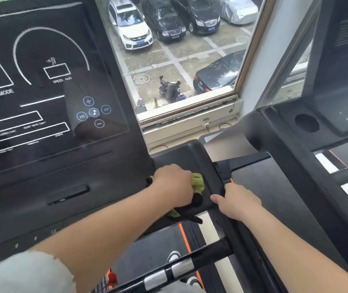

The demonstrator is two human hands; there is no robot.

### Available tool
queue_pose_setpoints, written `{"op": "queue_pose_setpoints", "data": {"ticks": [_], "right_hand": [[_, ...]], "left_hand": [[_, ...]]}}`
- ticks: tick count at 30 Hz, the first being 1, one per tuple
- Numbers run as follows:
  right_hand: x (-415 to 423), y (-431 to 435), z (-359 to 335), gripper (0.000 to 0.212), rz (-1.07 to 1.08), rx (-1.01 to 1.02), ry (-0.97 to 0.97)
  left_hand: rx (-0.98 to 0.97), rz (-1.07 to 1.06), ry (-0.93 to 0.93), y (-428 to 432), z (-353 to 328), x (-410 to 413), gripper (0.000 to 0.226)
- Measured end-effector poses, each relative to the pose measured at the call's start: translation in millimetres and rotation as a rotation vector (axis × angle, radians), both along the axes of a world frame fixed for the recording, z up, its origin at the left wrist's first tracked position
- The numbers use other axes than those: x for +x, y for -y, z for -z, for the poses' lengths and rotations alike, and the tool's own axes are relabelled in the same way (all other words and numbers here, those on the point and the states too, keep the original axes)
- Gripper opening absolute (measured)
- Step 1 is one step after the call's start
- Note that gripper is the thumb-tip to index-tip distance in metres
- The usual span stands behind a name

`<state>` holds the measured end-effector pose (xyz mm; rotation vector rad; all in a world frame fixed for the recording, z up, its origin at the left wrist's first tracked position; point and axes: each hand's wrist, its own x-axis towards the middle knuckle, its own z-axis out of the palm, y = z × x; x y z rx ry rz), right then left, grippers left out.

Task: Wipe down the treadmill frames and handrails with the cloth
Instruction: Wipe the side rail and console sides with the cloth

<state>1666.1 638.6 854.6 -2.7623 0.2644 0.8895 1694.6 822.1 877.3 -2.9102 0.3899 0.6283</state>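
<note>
Wiping with the green cloth (198,181), bunched up and pressed onto the black frame arm (180,155) at the right end of the console (42,102). Lies mostly hidden under the left hand (173,185), with just a crumpled edge showing past the knuckles and a scrap lower down by the wrist. Left grip closed over the cloth, palm down, probably for firm pressure on the panel while rubbing. Right hand (238,201) close beside, not touching the cloth: grip wrapped round the arm's outer edge, thumb on top, fingers out of sight underneath. Reads as bracing, to steady the lean forward and the push of the wipe. Below both hands, the handrail (207,258) with its silver sensor pads (155,279), likely a later stop for the cloth. Further out, a second treadmill (278,127) at right and a window (179,60) ahead, over parked cars.
</note>
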Motion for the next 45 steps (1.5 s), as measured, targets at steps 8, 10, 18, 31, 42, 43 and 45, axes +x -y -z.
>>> {"op": "queue_pose_setpoints", "data": {"ticks": [8,10,18,31,42,43,45], "right_hand": [[3,0,-1,0.037,0.004,0.023,-0.005],[5,1,-1,0.038,0.001,0.027,-0.003],[7,4,-1,0.055,0.002,0.037,-0.014],[1,-1,4,0.037,0.065,0.008,-0.001],[-32,14,8,0.061,0.365,0.008,0.143],[-42,20,7,0.067,0.422,0.062,0.142],[-62,34,6,0.074,0.521,0.287,0.128]], "left_hand": [[-0.139,-0.171,0.007,17,9,-6,0.02],[-0.262,-0.194,0.133,7,26,-21,0.023],[-0.389,0.013,-0.076,-31,-7,-68,0.026],[-0.44,0.103,0.346,5,70,73,0.047],[-0.515,0.525,0.137,56,53,58,0.046],[-0.476,0.513,0.116,56,49,76,0.048],[-0.333,0.428,0.106,60,44,109,0.047]]}}
